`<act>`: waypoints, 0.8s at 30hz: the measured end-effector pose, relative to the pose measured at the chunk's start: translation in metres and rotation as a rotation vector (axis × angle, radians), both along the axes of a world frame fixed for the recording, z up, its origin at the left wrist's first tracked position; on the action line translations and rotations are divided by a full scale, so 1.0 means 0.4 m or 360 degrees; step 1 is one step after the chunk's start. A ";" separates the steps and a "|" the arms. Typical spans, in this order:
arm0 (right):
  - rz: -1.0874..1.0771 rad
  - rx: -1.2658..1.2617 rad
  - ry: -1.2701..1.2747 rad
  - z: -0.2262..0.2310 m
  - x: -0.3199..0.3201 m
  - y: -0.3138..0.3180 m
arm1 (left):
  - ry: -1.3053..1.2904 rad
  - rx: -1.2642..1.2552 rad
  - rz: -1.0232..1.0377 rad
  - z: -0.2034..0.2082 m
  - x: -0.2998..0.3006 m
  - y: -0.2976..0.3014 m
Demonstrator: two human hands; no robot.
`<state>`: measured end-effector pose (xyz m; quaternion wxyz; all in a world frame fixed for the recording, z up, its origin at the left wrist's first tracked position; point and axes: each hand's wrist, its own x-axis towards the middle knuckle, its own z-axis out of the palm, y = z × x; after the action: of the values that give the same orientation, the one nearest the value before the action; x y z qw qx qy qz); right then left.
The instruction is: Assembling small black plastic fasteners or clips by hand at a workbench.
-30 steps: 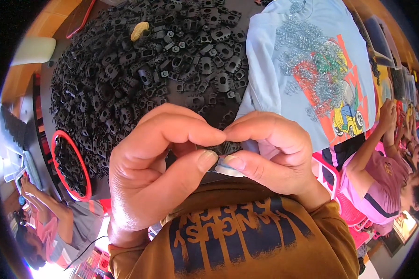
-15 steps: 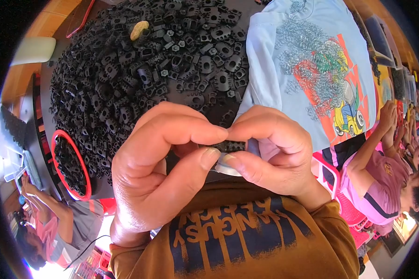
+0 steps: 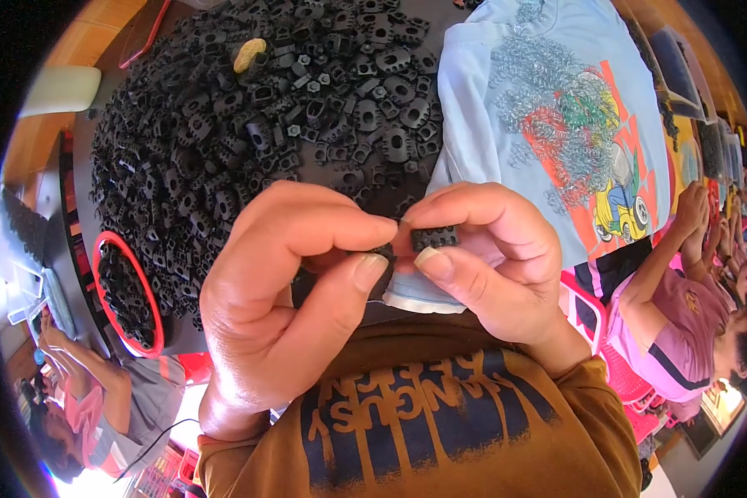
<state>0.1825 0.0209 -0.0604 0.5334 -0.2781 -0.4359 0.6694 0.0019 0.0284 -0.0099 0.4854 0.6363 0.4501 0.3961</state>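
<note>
My right hand (image 3: 502,257) pinches a small black toothed plastic part (image 3: 434,238) between thumb and fingertips, its ridged side showing. Close beside it, my left hand (image 3: 282,282) is closed in a pinch on a small dark piece (image 3: 382,249), mostly hidden by the thumb and forefinger. A narrow gap separates the two hands' fingertips. Beyond them spreads a large heap of black plastic parts (image 3: 216,141), many with oval holes and toothed edges. To the right, a pile of small metal springs (image 3: 556,116) lies on a light blue shirt (image 3: 473,91) with a printed picture.
A yellowish peanut-shaped object (image 3: 249,55) rests on the heap. At the left table edge is a red-rimmed container (image 3: 153,303) of black parts. Co-workers sit at both sides, one in a pink shirt (image 3: 664,324) at right. Pink chairs (image 3: 618,365) stand there too.
My fingertips have drawn slightly apart. The toothed part now shows in my right hand, shifted a little to the right, while the left hand has moved slightly left.
</note>
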 end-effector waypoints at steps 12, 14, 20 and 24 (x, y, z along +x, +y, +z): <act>-0.0116 0.0387 -0.0510 0.004 0.003 0.017 | -0.0088 -0.0012 0.0083 0.010 0.012 -0.007; -0.0094 0.0340 -0.0494 0.007 0.002 0.015 | -0.0102 -0.0042 0.0100 0.010 0.014 -0.006; -0.0119 0.0411 -0.0598 0.004 0.000 0.012 | -0.0025 0.0123 -0.0051 -0.004 0.010 0.004; -0.0094 0.0416 -0.0669 0.011 0.003 0.014 | 0.0115 0.0220 -0.0056 -0.003 0.011 0.000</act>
<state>0.1836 0.0263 -0.0559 0.4818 -0.3526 -0.6118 0.5188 0.0064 0.0285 -0.0112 0.4306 0.6899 0.4278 0.3944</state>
